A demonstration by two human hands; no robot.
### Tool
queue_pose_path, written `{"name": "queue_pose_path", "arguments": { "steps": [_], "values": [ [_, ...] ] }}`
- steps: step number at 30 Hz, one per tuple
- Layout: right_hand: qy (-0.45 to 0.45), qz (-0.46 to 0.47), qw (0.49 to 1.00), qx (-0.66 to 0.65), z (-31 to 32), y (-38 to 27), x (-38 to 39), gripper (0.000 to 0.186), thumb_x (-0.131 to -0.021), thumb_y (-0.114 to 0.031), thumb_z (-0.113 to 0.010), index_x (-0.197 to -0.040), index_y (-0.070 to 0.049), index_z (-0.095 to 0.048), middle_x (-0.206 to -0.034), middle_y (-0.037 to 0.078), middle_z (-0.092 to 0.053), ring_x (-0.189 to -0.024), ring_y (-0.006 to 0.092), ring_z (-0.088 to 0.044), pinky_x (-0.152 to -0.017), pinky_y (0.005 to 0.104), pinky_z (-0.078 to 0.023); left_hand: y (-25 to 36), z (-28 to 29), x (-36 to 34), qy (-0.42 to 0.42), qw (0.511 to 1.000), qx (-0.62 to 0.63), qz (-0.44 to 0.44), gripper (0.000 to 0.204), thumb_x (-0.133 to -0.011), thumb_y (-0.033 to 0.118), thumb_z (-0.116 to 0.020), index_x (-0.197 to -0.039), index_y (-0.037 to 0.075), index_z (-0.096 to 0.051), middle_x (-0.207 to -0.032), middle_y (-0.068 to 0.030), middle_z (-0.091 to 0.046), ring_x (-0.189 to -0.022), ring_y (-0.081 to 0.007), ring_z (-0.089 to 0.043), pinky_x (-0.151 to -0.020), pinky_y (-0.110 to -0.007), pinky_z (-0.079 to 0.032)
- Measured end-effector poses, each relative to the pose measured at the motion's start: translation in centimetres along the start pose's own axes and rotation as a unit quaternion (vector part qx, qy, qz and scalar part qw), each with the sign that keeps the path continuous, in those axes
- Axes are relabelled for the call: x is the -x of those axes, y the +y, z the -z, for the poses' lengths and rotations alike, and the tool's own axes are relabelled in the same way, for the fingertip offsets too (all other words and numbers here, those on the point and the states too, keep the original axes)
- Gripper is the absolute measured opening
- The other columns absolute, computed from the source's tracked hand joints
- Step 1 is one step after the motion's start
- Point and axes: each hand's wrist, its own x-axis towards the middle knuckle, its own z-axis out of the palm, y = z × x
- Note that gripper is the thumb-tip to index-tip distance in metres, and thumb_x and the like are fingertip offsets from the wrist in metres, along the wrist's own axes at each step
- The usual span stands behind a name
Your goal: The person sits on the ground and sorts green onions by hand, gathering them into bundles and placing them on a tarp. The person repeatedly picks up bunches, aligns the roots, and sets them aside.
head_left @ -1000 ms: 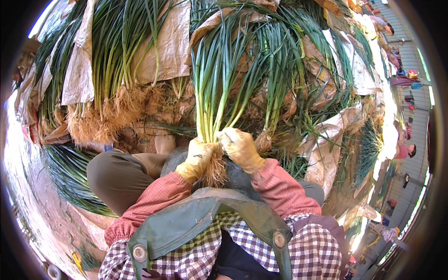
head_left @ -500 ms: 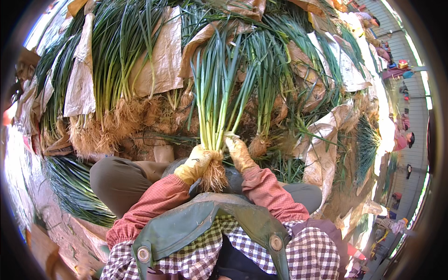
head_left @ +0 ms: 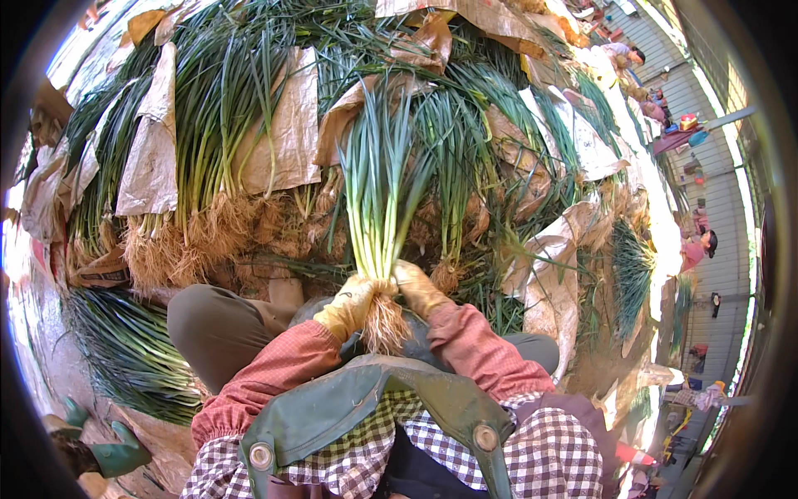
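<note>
The left hand [head_left: 353,301] is closed around a bunch of green onions [head_left: 376,220] just above its roots [head_left: 385,327], between the knees [head_left: 208,324], while the right hand [head_left: 418,289], its grip hard to tell, seems to be gathering the stems, calling for steady support.

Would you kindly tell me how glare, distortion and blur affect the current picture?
Head view, far left: glare washes out the ground; head view, right side: the grey corrugated panel bends with fisheye distortion; head view, centre: the bunch of green stalks, left hand and right hand look fairly sharp, without obvious motion blur.
</note>
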Motion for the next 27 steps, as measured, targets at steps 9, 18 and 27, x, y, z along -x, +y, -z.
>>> {"name": "queue_pose_path", "arguments": {
  "steps": [9, 18, 27],
  "values": [
    [0.16, 0.165, 0.966, -0.115, 18.9, -21.7, -13.2, 0.047, -0.092, -0.049, -0.052, -0.116, -0.008, -0.056, -0.108, 0.012, -0.062, -0.095, 0.0244, -0.059, -0.081, 0.0404, -0.051, 5.9, -3.2, 5.2, -0.258, 0.964, -0.055, -0.033, 0.031, -0.068, 0.009, -0.065, -0.096, -0.002, -0.06, -0.086, -0.0142, -0.062, -0.074, -0.0221, -0.062, -0.063, -0.034, -0.054],
    [0.33, -0.034, 0.849, 0.412, 17.7, -2.2, -1.9, 0.022, -0.092, -0.023, -0.051, -0.098, -0.006, -0.063, -0.089, 0.009, -0.066, -0.074, 0.0161, -0.062, -0.066, 0.0278, -0.053, 2.7, 0.3, -0.6, -0.026, 0.997, 0.068, -0.009, 0.045, -0.079, -0.006, -0.056, -0.124, -0.009, -0.051, -0.074, -0.0148, -0.064, -0.069, -0.0239, -0.065, -0.068, -0.032, -0.056],
    [0.296, -0.04, 0.927, 0.226, 11.8, 1.4, -7.6, 0.025, -0.078, -0.018, -0.071, -0.095, -0.001, -0.063, -0.078, 0.008, -0.064, -0.064, 0.0181, -0.06, -0.057, 0.03, -0.049, 2.0, 0.4, -1.3, 0.079, 0.995, 0.064, 0.005, 0.036, -0.075, -0.006, -0.06, -0.112, -0.005, -0.056, -0.067, -0.0075, -0.056, -0.061, -0.0201, -0.061, -0.054, -0.028, -0.051]
  ]
}}
